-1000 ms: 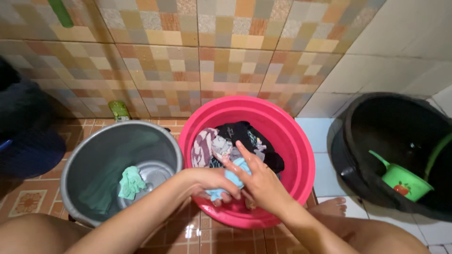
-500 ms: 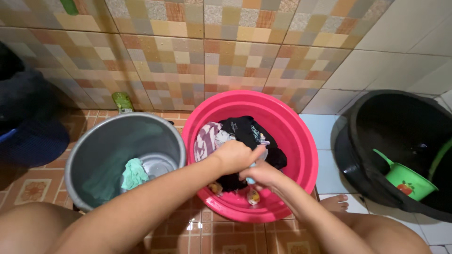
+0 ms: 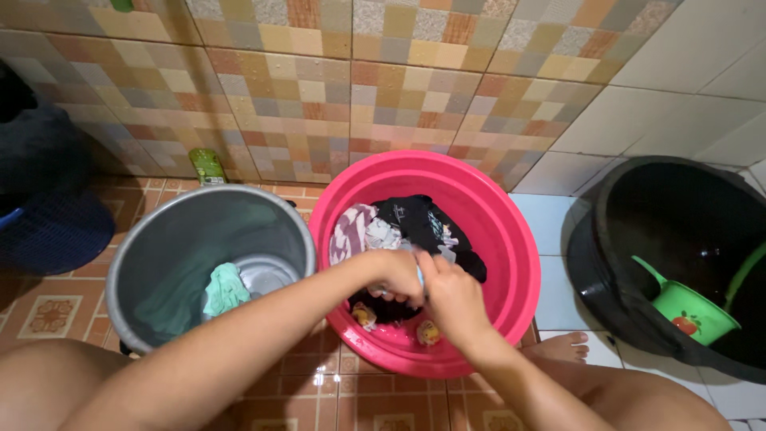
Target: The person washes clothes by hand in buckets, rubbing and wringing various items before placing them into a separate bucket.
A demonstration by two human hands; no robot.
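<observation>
Pink basin [image 3: 511, 239] rim rings both hands' [image 3: 435, 287] grip.

My hands have closed together over the pink basin [image 3: 511, 263]: the right hand [image 3: 453, 297], open-fingered a second ago, now presses against the left hand [image 3: 396, 275], hiding most of the blue cloth [image 3: 420, 276].

One pink basin [image 3: 511, 263], one grey bucket [image 3: 159, 247], one black tub [image 3: 606, 263], one green dipper [image 3: 690, 311], two hands.
</observation>
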